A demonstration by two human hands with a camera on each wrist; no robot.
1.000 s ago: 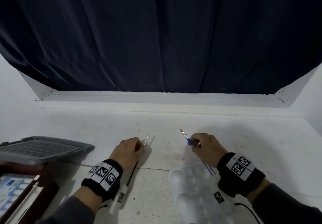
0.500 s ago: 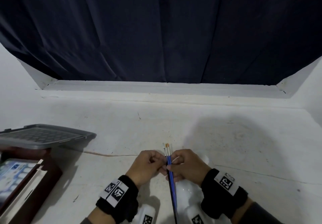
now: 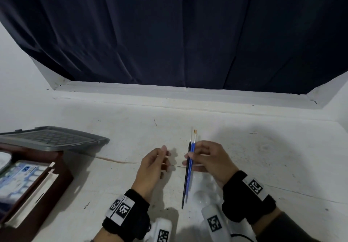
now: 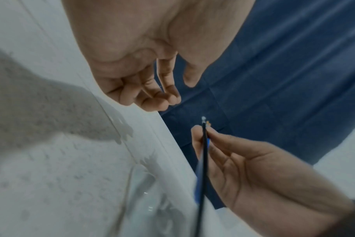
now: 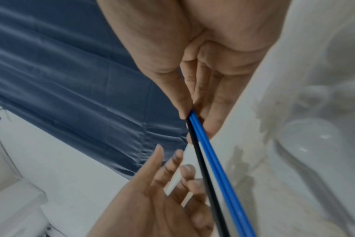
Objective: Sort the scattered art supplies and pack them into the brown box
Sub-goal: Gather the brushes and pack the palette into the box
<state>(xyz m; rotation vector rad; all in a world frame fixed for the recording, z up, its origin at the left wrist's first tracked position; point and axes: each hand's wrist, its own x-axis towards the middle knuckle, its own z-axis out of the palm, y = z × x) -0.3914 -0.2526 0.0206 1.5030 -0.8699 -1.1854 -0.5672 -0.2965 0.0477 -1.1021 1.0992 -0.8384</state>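
My right hand (image 3: pixel 192 156) pinches a bundle of three thin paintbrushes (image 3: pixel 188 175), one black and two blue, bristles pointing away from me. The right wrist view shows the thumb and fingers of the right hand (image 5: pixel 189 115) closed round the paintbrushes (image 5: pixel 213 168). My left hand (image 3: pixel 160 159) hovers just left of the bundle, fingers relaxed and holding nothing; the left hand (image 4: pixel 168 89) looks the same in its wrist view. The brown box (image 3: pixel 60 181) stands open at the left edge with a paint set (image 3: pixel 18 177) inside.
A grey plastic lid (image 3: pixel 54 138) leans behind the brown box. A clear plastic palette (image 3: pixel 204 196) lies on the white table under my right wrist. A dark curtain hangs behind the raised ledge at the back.
A second ago each hand lifted brushes off the table. Half a second ago both hands held them together. Now the left hand has let go and drawn left; the right keeps the bundle.
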